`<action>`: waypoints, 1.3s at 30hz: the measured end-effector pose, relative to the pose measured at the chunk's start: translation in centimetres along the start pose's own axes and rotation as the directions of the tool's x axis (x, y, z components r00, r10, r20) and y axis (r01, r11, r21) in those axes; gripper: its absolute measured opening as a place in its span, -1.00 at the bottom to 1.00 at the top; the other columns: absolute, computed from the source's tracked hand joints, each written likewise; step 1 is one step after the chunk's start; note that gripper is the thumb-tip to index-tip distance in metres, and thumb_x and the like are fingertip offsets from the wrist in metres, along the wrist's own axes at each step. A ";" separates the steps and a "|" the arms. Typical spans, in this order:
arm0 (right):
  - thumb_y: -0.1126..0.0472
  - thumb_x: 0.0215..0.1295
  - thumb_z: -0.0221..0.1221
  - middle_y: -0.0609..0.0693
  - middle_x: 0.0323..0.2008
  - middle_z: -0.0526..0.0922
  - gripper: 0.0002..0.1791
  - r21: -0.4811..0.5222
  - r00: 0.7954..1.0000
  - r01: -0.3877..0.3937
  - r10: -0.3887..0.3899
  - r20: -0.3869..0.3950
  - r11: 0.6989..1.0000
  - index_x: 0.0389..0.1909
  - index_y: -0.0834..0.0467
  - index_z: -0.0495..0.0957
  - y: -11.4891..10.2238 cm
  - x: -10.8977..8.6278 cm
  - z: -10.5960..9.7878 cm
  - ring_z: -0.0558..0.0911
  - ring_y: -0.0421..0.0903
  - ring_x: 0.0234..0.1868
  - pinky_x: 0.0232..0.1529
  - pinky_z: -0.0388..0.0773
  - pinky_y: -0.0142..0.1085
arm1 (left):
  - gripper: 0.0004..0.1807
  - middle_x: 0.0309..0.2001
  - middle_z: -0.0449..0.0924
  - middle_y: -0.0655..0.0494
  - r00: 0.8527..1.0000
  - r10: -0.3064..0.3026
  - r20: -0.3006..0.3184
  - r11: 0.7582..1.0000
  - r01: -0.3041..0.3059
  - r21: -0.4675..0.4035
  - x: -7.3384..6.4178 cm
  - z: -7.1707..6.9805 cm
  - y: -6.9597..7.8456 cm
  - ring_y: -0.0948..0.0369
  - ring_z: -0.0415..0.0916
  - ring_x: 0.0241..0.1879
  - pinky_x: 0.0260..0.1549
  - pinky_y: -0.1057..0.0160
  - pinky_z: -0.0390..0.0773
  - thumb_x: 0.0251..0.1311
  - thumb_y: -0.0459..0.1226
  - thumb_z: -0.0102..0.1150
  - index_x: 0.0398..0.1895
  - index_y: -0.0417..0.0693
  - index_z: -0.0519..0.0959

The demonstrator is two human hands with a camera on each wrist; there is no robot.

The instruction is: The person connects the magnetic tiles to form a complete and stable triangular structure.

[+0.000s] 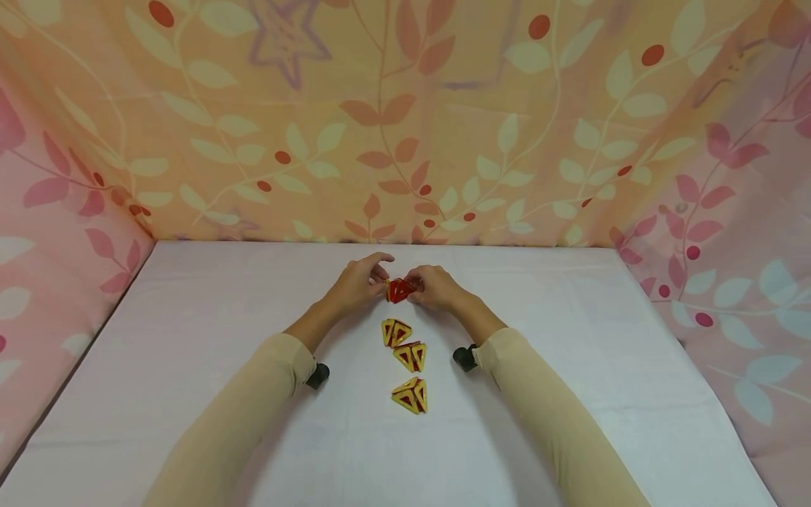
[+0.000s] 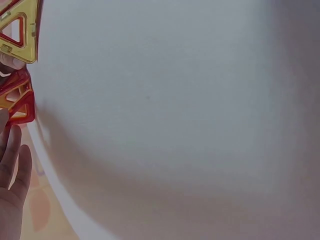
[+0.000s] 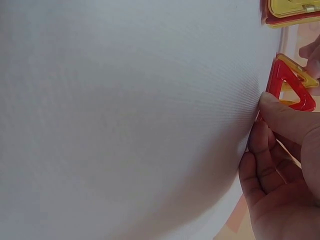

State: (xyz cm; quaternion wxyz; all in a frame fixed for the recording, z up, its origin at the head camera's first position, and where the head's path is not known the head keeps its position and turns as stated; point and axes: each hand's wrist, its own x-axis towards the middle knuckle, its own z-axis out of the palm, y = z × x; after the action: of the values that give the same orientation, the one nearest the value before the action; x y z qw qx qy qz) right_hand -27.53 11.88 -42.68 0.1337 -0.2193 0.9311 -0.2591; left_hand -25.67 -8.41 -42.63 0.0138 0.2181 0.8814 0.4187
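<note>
At the far middle of the table both hands hold a small piece built of red and yellow triangular magnetic tiles (image 1: 400, 290). My left hand (image 1: 362, 282) grips its left, yellow side, with the index finger extended above it. On the other side my right hand (image 1: 434, 287) pinches a red triangle tile (image 3: 280, 75) between thumb and fingers. In the left wrist view the red tiles (image 2: 26, 107) lie at the left edge beside the left fingers (image 2: 9, 162), and much of that hand falls outside the frame.
Nearer the body, three yellow-and-red triangle-tile pieces lie in a rough column: one (image 1: 395, 332) closest to the hands, one (image 1: 410, 357) right below it, one (image 1: 410, 396) lowest. A white cloth covers the table (image 1: 222, 317). Patterned curtains (image 1: 380, 141) stand behind and at both sides.
</note>
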 end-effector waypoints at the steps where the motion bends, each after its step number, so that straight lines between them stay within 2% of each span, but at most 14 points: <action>1: 0.32 0.27 0.31 0.07 -0.17 0.65 -0.68 0.002 1.000 -0.003 0.003 0.001 1.000 0.04 0.26 0.62 0.0 0.0 0.0 0.54 -0.02 -0.14 0.06 0.51 -0.18 | -0.43 -0.19 0.68 -0.08 1.000 0.000 0.002 1.000 0.000 -0.002 0.0 0.0 0.1 0.08 0.63 -0.16 -0.06 0.11 0.62 0.17 -0.50 0.30 0.28 -0.23 0.43; 12: 0.33 0.25 0.32 0.05 -0.22 0.66 -0.68 -0.011 1.000 0.019 -0.019 0.002 1.000 0.02 0.27 0.62 0.1 0.1 0.2 0.54 -0.05 -0.21 -0.06 0.52 -0.24 | -0.45 -0.20 0.69 -0.06 0.999 0.013 0.039 1.000 -0.013 0.010 0.5 0.8 0.5 0.10 0.63 -0.19 -0.11 0.16 0.63 0.21 -0.52 0.25 0.29 -0.23 0.42; 21: 0.33 0.24 0.33 0.05 -0.24 0.65 -0.69 -0.009 1.000 0.017 -0.017 -0.003 1.000 0.01 0.27 0.63 0.1 0.2 0.2 0.55 -0.05 -0.22 -0.07 0.54 -0.24 | -0.47 -0.16 0.69 -0.08 0.999 -0.016 0.032 1.000 0.015 0.012 0.4 0.9 0.6 0.07 0.62 -0.15 -0.07 0.14 0.63 0.23 -0.51 0.24 0.28 -0.22 0.43; 27: 0.33 0.24 0.33 0.06 -0.22 0.66 -0.69 -0.009 1.000 0.027 -0.027 -0.008 1.000 0.00 0.27 0.63 0.2 0.2 0.3 0.56 -0.05 -0.20 -0.04 0.54 -0.21 | -0.46 -0.05 0.65 -0.11 0.997 -0.069 0.046 0.998 0.068 0.016 0.1 1.2 0.4 0.03 0.62 -0.08 -0.02 0.11 0.63 0.24 -0.44 0.27 0.30 -0.18 0.42; 32: 0.32 0.24 0.33 0.05 -0.21 0.68 -0.68 -0.013 0.999 0.037 -0.037 -0.015 0.999 0.01 0.27 0.64 0.5 0.2 0.3 0.58 -0.06 -0.18 -0.02 0.54 -0.20 | -0.43 -0.02 0.64 -0.13 0.995 -0.089 0.040 0.996 0.089 0.011 -0.2 1.3 0.2 0.04 0.63 -0.09 0.00 0.08 0.60 0.21 -0.43 0.31 0.31 -0.18 0.41; 39: 0.35 0.24 0.33 0.10 -0.16 0.66 -0.63 0.004 0.999 0.043 -0.042 -0.023 0.999 0.07 0.32 0.61 0.8 -0.1 0.0 0.59 -0.04 -0.17 -0.02 0.57 -0.22 | -0.40 0.01 0.62 -0.22 0.997 -0.055 0.050 0.997 0.058 -0.053 -0.3 1.5 -0.3 0.02 0.64 -0.08 0.01 0.09 0.61 0.17 -0.50 0.29 0.31 -0.25 0.39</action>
State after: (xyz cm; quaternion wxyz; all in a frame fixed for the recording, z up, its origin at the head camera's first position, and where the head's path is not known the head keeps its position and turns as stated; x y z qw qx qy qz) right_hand -27.71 12.57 -43.12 0.1179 -0.2357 0.9271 -0.2666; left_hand -25.20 -7.55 -43.88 0.0531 0.2029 0.8749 0.4364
